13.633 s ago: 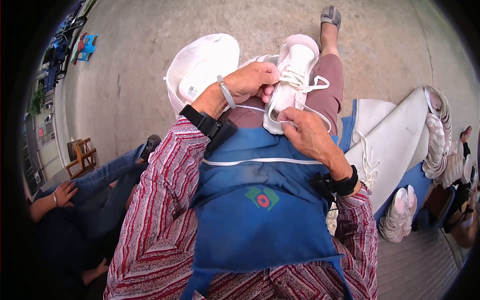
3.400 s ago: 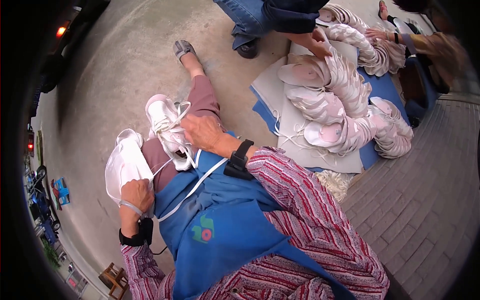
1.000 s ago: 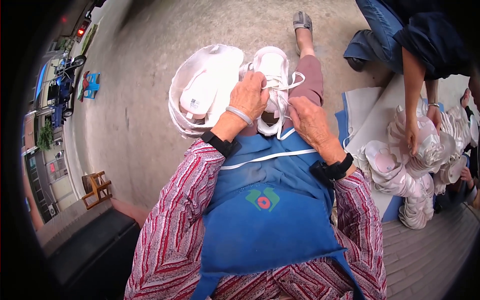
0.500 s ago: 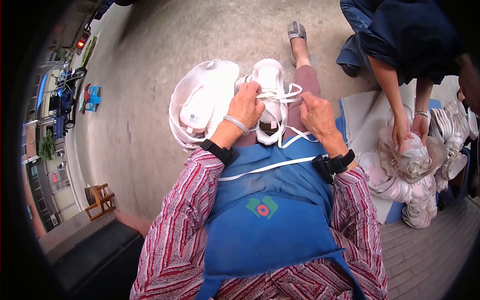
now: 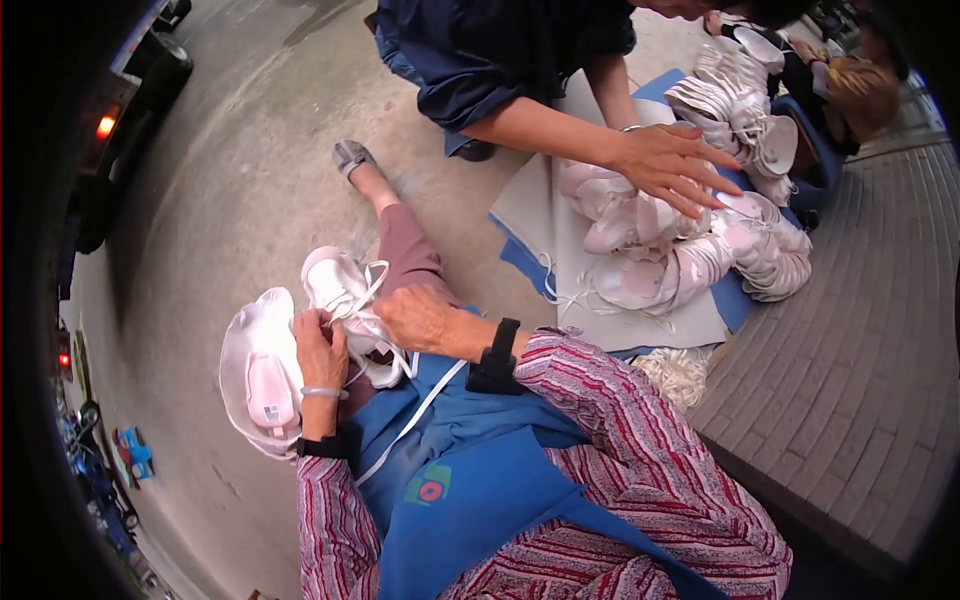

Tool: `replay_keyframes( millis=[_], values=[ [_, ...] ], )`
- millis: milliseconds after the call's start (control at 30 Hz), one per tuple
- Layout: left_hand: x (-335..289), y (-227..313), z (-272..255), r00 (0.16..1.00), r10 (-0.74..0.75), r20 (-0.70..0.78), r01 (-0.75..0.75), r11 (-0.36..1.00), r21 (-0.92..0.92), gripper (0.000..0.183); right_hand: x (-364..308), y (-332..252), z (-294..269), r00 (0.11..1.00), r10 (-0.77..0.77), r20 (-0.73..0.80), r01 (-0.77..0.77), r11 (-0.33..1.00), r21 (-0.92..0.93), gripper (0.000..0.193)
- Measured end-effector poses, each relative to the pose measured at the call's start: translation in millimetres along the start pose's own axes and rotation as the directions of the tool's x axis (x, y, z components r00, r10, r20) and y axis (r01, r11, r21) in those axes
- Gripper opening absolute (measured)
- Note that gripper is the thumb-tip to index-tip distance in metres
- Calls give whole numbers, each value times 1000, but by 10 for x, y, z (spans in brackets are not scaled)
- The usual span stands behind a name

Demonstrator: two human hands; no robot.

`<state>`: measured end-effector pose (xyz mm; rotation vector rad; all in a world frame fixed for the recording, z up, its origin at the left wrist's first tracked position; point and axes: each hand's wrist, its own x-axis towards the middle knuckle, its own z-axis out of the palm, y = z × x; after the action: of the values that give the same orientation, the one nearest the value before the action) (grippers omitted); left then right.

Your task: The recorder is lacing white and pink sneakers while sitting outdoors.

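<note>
A white and pink shoe upper (image 5: 328,276) rests over my lap, its white lace (image 5: 372,284) partly threaded and looping loosely. At its left edge my left hand (image 5: 320,352) is closed, fingers pinching the upper beside the lacing. On the opposite side my right hand (image 5: 424,320) is closed on the lace, with its fingertips partly hidden by the hand itself. A long lace end (image 5: 420,415) trails down across my blue apron (image 5: 465,500). Left of my left hand lies another pale upper (image 5: 245,345) with a pink tongue.
To the right, stacked shoe uppers (image 5: 685,265) lie on a pale sheet (image 5: 570,250) over blue cloth. A co-worker's hand (image 5: 675,165) spreads over them. Bundled laces (image 5: 675,375) sit by the wooden slats (image 5: 830,400). A vehicle (image 5: 125,110) stands far left.
The view has swung right, so my hands and the shoe appear further left. My right hand has come closer to the upper. The co-worker's hand now reaches out flat over the pile.
</note>
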<state>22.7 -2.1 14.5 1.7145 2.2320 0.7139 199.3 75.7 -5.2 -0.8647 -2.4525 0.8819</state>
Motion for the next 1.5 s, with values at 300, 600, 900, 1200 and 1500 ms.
replay_keyframes(
  millis=[300, 600, 900, 1200, 1500],
  values=[
    [-121, 215, -159, 963, -203, 176, 227, 966, -125, 16, -160, -32, 59, 987, 106, 118, -114, 992, 61, 12],
    [-618, 274, 2, 494, -378, 783, 869, 227, -439, 40, -180, 20, 59, 993, 108, 52, -111, 991, 73, 16],
    [-685, 192, 430, 518, -289, 805, 637, -497, -589, 20, -170, -37, 113, 998, 54, -13, -53, 998, 46, 19],
    [-592, 167, 637, 651, -224, 725, 488, -608, -626, 23, -170, 6, 118, 996, 15, -85, -15, 1000, 0, 22],
    [-526, 412, 395, 597, -376, 709, 445, -580, -682, 21, -43, -200, 145, 995, -62, 79, 72, 988, -137, 22]
  ],
)
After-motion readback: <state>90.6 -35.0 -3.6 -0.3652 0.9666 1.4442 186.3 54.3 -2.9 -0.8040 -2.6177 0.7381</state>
